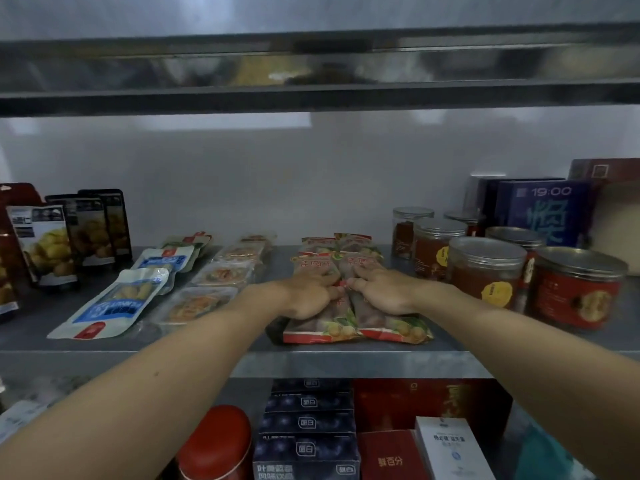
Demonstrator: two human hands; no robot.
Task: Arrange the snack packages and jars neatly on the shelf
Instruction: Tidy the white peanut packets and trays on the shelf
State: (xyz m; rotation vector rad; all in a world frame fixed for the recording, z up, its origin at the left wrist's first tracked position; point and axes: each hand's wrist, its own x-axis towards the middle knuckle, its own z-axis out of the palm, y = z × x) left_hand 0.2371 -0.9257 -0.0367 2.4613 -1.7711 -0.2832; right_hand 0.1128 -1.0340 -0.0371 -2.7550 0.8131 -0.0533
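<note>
Two red snack packages lie side by side at the front of the grey metal shelf (207, 355), with more of the same behind them. My left hand (308, 294) rests palm down on the left front package (320, 329). My right hand (382, 289) lies flat on the right front package (394, 325). The fingertips of both hands meet over the seam between the packs. Several clear jars with red labels (485, 271) stand in a group to the right. Blue and white pouches (114, 306) and clear tray packs (197, 304) lie in rows to the left.
Upright black snack bags (86, 230) stand at the far left. Blue boxes (547, 216) stand behind the jars at the right. Another shelf (311, 95) hangs close overhead. The shelf below holds dark boxes (306, 445), red boxes and a red tin (218, 445).
</note>
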